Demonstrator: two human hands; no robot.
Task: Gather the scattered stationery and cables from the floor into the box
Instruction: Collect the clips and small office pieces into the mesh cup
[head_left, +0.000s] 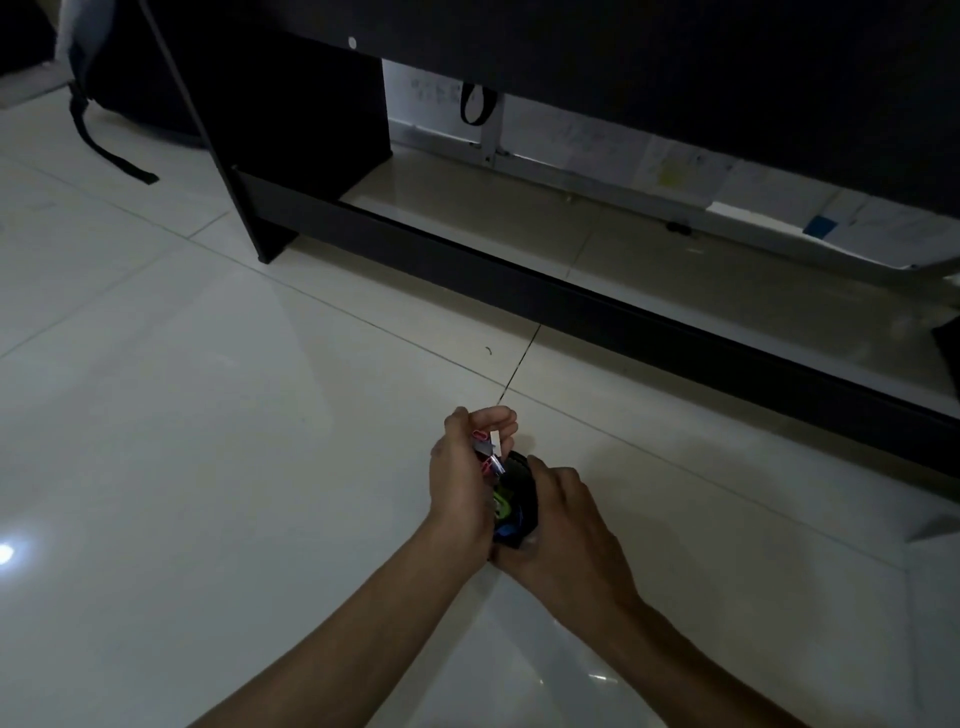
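Observation:
My left hand (460, 478) holds a bunch of small coloured binder clips (488, 457), pink, white and dark ones, against its curled fingers. Just to its right, my right hand (563, 525) grips a small black container (522, 493) with green and blue pieces inside it. The two hands are close together above the pale tiled floor (260, 467). The clips sit right over the container's open top. No cables show in this dim view.
A dark desk frame (519, 280) with a low crossbar runs across the back. A black backpack strap (104, 145) lies at the far left. Papers (753, 187) lean against the wall under the desk. A tiny dark scrap (488, 351) lies on the tiles.

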